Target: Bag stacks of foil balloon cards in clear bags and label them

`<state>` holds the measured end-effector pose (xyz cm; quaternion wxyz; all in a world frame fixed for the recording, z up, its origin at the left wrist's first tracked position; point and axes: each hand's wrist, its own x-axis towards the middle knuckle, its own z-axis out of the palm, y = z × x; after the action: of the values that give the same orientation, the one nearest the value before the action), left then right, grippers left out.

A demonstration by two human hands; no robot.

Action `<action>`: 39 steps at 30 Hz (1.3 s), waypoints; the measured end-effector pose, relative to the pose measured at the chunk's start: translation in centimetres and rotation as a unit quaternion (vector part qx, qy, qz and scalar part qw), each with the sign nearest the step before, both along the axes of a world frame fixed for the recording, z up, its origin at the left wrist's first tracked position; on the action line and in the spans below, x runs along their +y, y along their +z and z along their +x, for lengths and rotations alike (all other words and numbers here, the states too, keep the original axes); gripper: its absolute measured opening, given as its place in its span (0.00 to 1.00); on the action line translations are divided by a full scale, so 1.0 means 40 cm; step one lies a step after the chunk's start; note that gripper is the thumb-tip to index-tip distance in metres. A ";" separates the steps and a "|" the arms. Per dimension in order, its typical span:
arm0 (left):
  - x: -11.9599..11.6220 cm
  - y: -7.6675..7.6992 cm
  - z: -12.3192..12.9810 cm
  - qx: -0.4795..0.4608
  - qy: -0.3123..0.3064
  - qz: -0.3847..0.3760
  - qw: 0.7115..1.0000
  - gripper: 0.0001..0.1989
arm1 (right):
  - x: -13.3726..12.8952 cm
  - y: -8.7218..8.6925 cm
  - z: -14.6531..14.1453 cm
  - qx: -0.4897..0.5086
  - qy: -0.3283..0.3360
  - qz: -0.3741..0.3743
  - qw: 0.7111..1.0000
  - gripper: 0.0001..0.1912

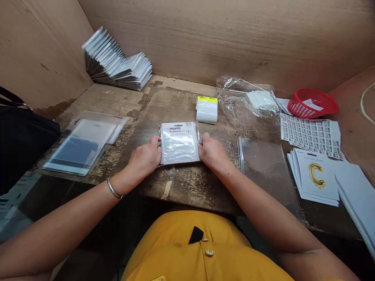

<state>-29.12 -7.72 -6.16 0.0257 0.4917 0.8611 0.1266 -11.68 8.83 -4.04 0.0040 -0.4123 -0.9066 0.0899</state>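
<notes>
A white printed card in a clear plastic sleeve (180, 144) lies in front of me, with small print, a hang hole and a barcode on its upper side. My left hand (145, 157) is closed on the sleeve's left edge. At the right edge my right hand (213, 150) grips it too, fingers curled in. Just beyond the packet stands a roll of labels (206, 111) with a yellow printed strip. Clear plastic sleeves (262, 166) lie to the right of my right hand. Foil balloon cards (318, 175) showing a gold letter C are stacked farther right.
Filled packets (125, 64) lean in rows at the back left. Plastic sleeves (79, 146) lie at left beside a black bag (26, 140). A clear bag (234, 101) of white pieces, a red basket (301, 107) and a sticker sheet (310, 134) occupy the right. Wooden panels enclose the table.
</notes>
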 end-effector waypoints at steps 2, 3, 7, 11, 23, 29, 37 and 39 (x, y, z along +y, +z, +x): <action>-0.010 0.008 -0.006 0.027 0.000 0.029 0.999 0.19 | 0.009 0.014 0.024 0.041 0.017 0.070 0.997 0.09; -0.018 0.009 -0.004 0.042 -0.008 0.075 0.996 0.19 | 0.010 0.019 0.039 0.078 0.035 0.096 0.992 0.09; -0.049 -0.020 0.042 0.054 -0.108 0.144 0.982 0.24 | -0.026 0.000 0.083 0.160 0.178 0.075 0.968 0.18; -0.066 -0.054 0.093 0.009 -0.114 0.031 0.993 0.31 | -0.083 -0.055 0.091 0.095 0.209 0.007 0.973 0.29; -0.172 -0.047 0.129 0.053 -0.129 0.049 0.989 0.34 | -0.125 -0.037 0.191 0.046 0.153 -0.038 0.986 0.39; 0.028 0.145 -0.003 -0.255 -0.014 0.165 0.953 0.20 | 0.147 0.085 0.104 0.165 0.104 -0.087 0.977 0.29; 0.521 0.120 -0.009 -0.552 0.075 0.234 0.797 0.13 | 0.410 0.053 -0.169 0.295 -0.143 -0.065 0.943 0.14; 0.566 0.093 -0.019 -0.577 0.083 0.221 0.782 0.06 | 0.425 0.028 -0.181 0.321 -0.138 -0.080 0.934 0.15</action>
<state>-29.88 14.90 -2.46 0.3973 0.2458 0.6714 0.5753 -18.93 25.85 -2.93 0.2738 -0.4811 -0.7812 0.2887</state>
